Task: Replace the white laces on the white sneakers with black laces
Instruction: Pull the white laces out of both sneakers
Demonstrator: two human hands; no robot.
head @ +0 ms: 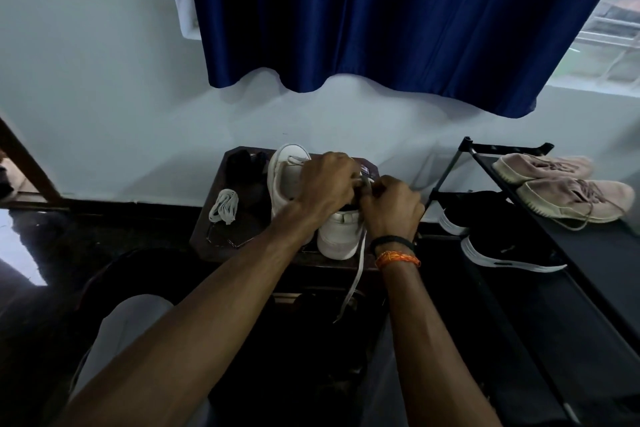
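Your small dark table (pixel 207 239) carries two white sneakers (pixel 337 236), a bundled white lace (pixel 224 206) and dark bundles (pixel 242 163)

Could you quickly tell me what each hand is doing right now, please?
Left hand: closed over the near sneaker, at its white lace.
Right hand: closed, pinching the same lace.

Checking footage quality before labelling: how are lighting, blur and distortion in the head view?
Head view: daylight enters at the window on the right, the dark table and floor lose detail; a bright reflection on the floor at left; wide-angle bending curves the curtain and the shoe rack; both hands look slightly soft over the white sneaker; the black laces are barely legible.
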